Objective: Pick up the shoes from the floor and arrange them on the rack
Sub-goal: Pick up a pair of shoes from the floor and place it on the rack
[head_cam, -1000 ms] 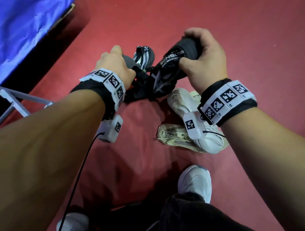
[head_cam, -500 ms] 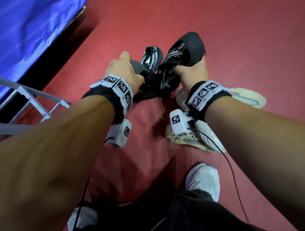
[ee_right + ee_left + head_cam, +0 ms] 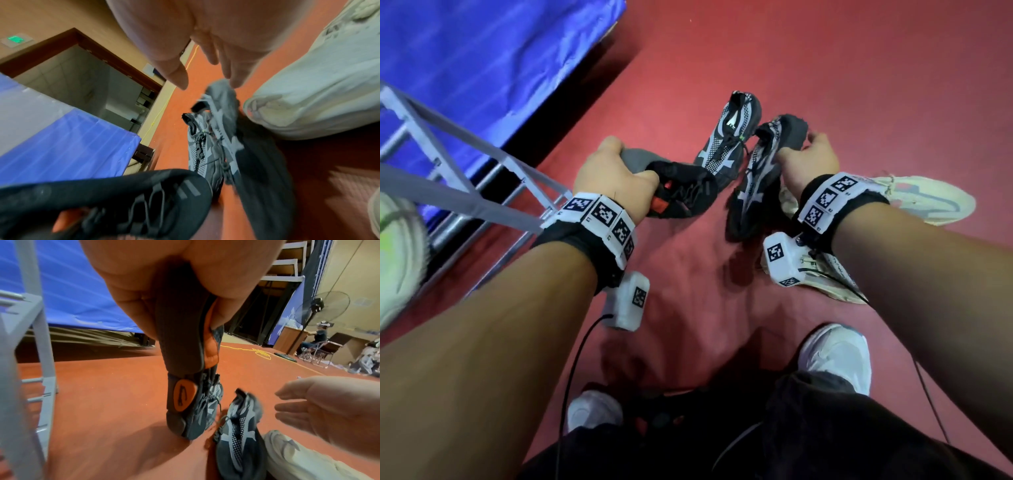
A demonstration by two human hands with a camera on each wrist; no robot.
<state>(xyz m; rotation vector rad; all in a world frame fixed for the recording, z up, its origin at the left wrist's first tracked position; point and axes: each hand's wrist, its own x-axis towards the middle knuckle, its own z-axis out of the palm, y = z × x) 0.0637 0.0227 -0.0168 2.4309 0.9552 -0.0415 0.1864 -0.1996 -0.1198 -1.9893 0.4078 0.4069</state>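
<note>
My left hand (image 3: 616, 174) grips a black shoe with orange lining (image 3: 681, 192) by its heel collar; in the left wrist view this shoe (image 3: 185, 369) hangs toe-down at the red floor. My right hand (image 3: 810, 156) is open, its straight fingers (image 3: 234, 78) at the heel of a black-and-white patterned shoe (image 3: 756, 178) that lies on its side on the floor. Its mate (image 3: 732, 133) lies just beyond it. The grey metal rack (image 3: 465, 164) stands to the left of my left arm.
Two cream shoes (image 3: 928, 202) (image 3: 825, 274) lie on the floor under and right of my right wrist. A white and green shoe (image 3: 397, 257) sits at the far left by the rack. A blue-covered block (image 3: 482, 68) is behind the rack. My own white sneakers (image 3: 839, 356) stand below.
My right hand has lowered the patterned shoe onto the floor and let go of it. The left hand still holds the black shoe. More of the rack has come into view.
</note>
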